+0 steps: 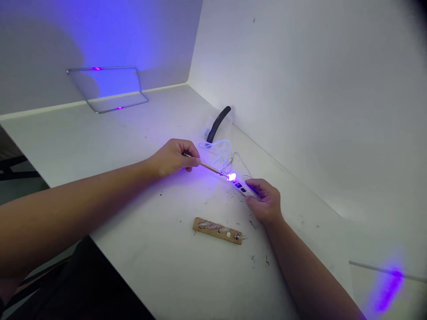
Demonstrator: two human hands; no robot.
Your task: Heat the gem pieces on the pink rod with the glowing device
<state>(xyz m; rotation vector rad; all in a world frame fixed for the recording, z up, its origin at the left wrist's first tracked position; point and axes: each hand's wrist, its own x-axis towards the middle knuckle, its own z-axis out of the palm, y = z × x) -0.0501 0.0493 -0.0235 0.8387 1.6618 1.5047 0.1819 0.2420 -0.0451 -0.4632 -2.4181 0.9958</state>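
Observation:
My left hand (176, 158) pinches a slim copper-coloured, brush-like tool (210, 167) and points it to the right. The tool's far end meets the bright violet glow at the head of a white handheld UV lamp (245, 189); glare hides the tip. My right hand (265, 200) grips that lamp by its body, with the small dark display and button facing up. Below the hands, on the table, lies a narrow brown strip (218, 233) carrying several pale, shiny nail tips (213, 226).
A black curved nail file (219, 124) rests on a clear plastic packet near the wall. A white cable (216, 143) loops beside it. At the far left a metal wire frame (116, 108) leans against the back wall. Dark specks mark the white tabletop (160, 266).

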